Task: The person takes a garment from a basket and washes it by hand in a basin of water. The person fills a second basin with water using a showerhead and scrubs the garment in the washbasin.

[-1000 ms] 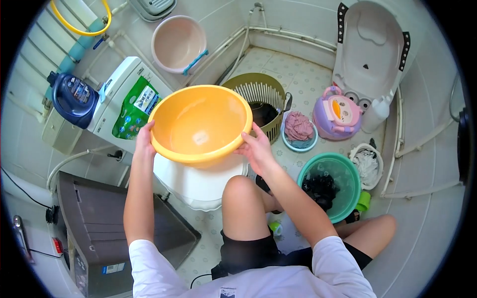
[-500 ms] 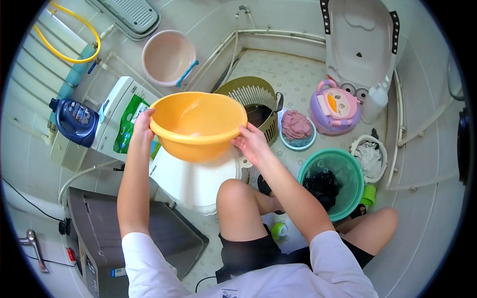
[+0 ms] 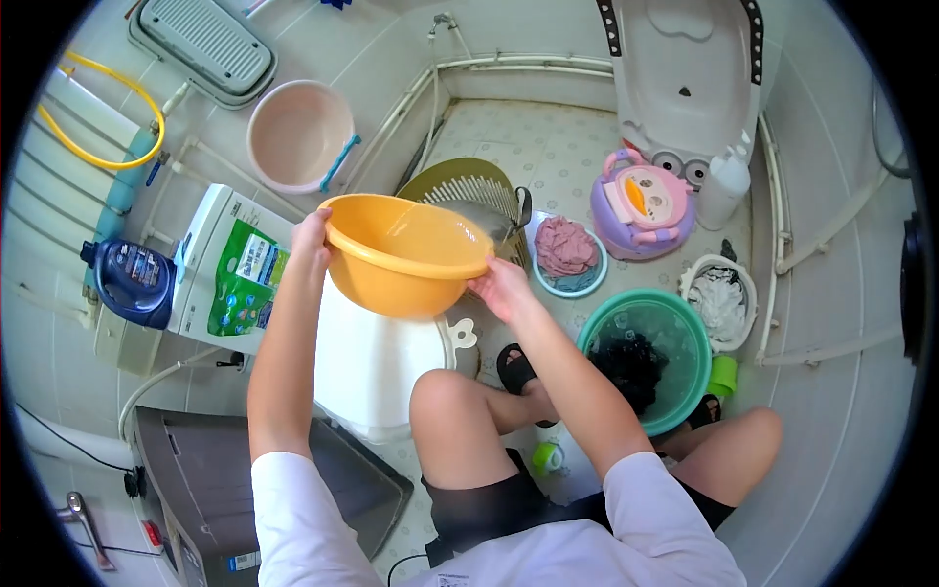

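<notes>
A yellow plastic basin (image 3: 401, 284) is held up in front of me by both hands, its right side lower than its left. My left hand (image 3: 312, 242) is closed around the rim at the left. At the lower right rim, my right hand (image 3: 503, 289) grips with thumb and fingers. The basin's bottom inside is mostly hidden. Beneath it stands a round white stool or lid (image 3: 364, 367). Just behind the basin is an olive-green slotted basket (image 3: 455, 176), with a blurred greyish patch inside that I cannot make out.
To the right are a green tub (image 3: 699, 338) holding dark cloth in water, a small basin with pink cloth (image 3: 565, 247), a purple-pink potty (image 3: 641, 210) and a white basket (image 3: 745, 303). At the left are a detergent bottle (image 3: 137, 284) and a green detergent bag (image 3: 245, 284).
The basin has tipped further, its right side going down, and shifted slightly right in view. Both hands have kept hold of its rim. The inside of the olive basket looks greyer than before.
</notes>
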Tool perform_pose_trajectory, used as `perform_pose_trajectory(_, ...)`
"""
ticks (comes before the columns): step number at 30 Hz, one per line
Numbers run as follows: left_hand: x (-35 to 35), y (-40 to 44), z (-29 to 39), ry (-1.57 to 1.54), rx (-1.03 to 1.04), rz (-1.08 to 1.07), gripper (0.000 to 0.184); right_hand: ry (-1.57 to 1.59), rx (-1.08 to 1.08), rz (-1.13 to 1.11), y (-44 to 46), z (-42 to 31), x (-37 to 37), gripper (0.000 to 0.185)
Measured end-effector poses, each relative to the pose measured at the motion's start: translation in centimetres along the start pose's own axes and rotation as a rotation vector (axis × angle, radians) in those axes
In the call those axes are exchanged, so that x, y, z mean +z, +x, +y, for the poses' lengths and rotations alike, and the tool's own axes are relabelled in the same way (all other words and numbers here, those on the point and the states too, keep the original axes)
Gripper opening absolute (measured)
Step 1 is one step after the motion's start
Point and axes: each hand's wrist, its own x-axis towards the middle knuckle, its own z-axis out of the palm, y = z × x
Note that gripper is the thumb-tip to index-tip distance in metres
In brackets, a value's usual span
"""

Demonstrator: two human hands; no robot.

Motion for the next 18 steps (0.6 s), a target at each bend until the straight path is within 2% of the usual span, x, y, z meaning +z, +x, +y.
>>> perform_pose_trajectory(5, 0.8, 0.8, 0.2, 0.026, 0.023, 0.013, 0.033, -0.162, -0.044, -0.066, 0.0, 0.0, 0.0, 0.025)
perform_pose_trajectory(8, 1.0, 1.0, 0.3, 0.075, 0.046, 0.040, 0.031, -0.336, -0.144, -0.065, -0.8, 0.7, 0.3, 0.035)
perform_pose_trajectory(11, 2.0, 0.2, 0.5, 0.096, 0.064, 0.054, 0.027, -0.550, -0.258, 0.059, -0.5, 1.6, 0.4, 0.055)
perform_pose_trajectory(14, 2.7, -0.2, 0.6, 0.146, 0.115, 0.061, 0.025, -1.042, -0.517, 0.129, -0.5, 2.8, -0.2, 0.075)
perform_pose_trajectory(15, 2.8, -0.3, 0.6, 0.172, 0.138, 0.064, 0.025, -1.103, -0.640, 0.128, -0.8, 3.2, -0.4, 0.086)
perform_pose_trajectory(18, 3.3, -0.1, 1.0, 0.156, 0.171, 0.045, 0.021, -1.241, -0.781, 0.124, -0.8, 3.4, -0.5, 0.082)
